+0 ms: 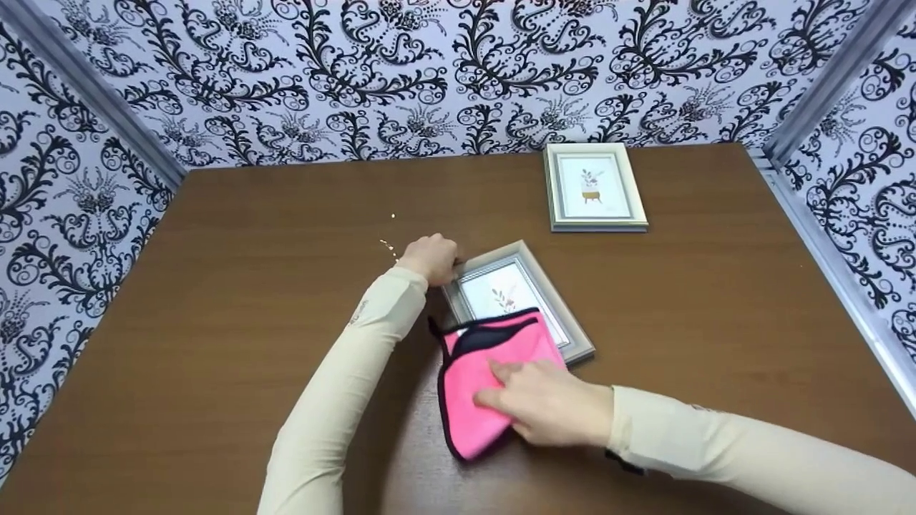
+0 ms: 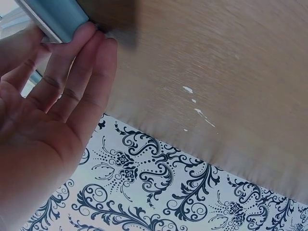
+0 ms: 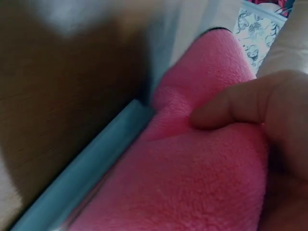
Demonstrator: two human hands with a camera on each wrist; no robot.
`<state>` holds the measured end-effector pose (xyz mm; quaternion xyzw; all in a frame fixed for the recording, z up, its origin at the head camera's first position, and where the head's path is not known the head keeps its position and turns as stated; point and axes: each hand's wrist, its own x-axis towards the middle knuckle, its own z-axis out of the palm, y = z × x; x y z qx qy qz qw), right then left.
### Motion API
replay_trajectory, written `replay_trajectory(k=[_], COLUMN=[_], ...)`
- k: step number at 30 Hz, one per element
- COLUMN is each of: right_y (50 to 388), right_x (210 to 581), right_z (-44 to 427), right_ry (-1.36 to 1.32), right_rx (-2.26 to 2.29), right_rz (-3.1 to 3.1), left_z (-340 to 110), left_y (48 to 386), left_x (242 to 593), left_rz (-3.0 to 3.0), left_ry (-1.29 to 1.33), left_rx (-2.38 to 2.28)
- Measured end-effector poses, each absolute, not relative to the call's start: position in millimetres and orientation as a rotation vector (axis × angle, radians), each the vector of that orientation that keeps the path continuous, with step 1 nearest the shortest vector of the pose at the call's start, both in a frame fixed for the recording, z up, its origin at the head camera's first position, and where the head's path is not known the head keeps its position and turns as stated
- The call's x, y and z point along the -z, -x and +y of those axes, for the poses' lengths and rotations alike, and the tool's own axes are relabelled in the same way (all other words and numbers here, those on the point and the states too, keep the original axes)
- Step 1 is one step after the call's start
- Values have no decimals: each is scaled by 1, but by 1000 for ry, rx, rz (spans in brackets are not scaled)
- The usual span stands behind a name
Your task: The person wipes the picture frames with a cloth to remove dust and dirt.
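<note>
A picture frame (image 1: 554, 300) with a plant print lies askew near the middle of the table, looking slightly raised. My left hand (image 1: 429, 259) grips its upper left corner; in the left wrist view the fingers (image 2: 94, 72) curl round the frame's edge (image 2: 65, 19). A pink cloth (image 1: 469, 411) with black trim covers the frame's lower part. My right hand (image 1: 551, 403) holds this cloth, its thumb pressed into the fuzzy pink fabric (image 3: 168, 187) in the right wrist view. There, the frame's side (image 3: 91, 163) runs beside the cloth. The right hand's other fingers are mostly hidden.
A second picture frame (image 1: 632, 193) lies at the back right of the brown wooden table (image 1: 286, 236). Small white marks (image 2: 187, 89) show on the wood beyond the left hand. Walls with black scroll patterns (image 1: 401, 79) and metal corner posts border the table.
</note>
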<state>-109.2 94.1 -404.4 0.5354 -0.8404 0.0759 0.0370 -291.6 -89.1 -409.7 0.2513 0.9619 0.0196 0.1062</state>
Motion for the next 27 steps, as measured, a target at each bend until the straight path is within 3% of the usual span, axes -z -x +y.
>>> replay_trajectory(k=[7, 19, 27], right_y=[115, 165, 149], right_x=[402, 405, 399], right_z=[87, 73, 80], right_ry=[-1602, -1484, -1560], right_rx=[-244, -489, -541], right_rz=[-2727, -2932, -2922], left_z=[-88, -87, -92], left_y=[291, 290, 288], left_x=[409, 408, 408], left_rz=[2837, 2861, 2876], left_ry=[-739, -696, -703], left_rx=[-54, -43, -73])
